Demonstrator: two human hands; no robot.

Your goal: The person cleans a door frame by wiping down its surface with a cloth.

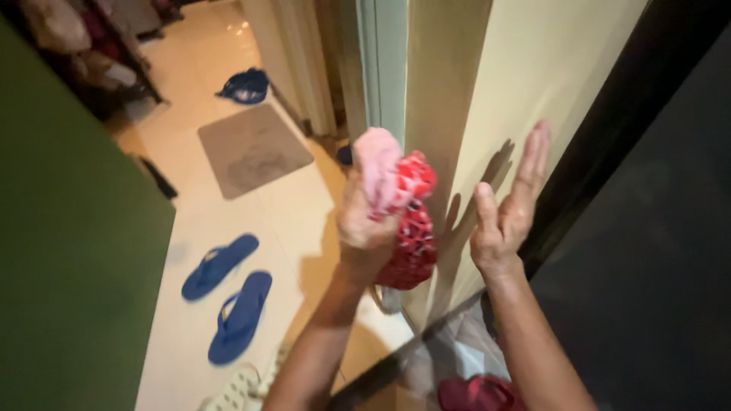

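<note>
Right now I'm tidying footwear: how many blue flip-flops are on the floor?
2. One blue flip-flop lies left of the left hand; the other flip-flop lies just below it. More may be hidden.

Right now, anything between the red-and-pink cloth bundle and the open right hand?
Head view: nothing. Only the cream wall shows in the gap between the cloth bundle, gripped by the left hand, and the right hand.

Bunched pink-and-red cloth point(400, 205), raised, hand-held

floor point(304, 213) cream tile | grey mat point(253, 148) mid | blue cloth point(245, 86) just behind mat | 2 blue flip-flops point(228, 293) in front of mat
</note>
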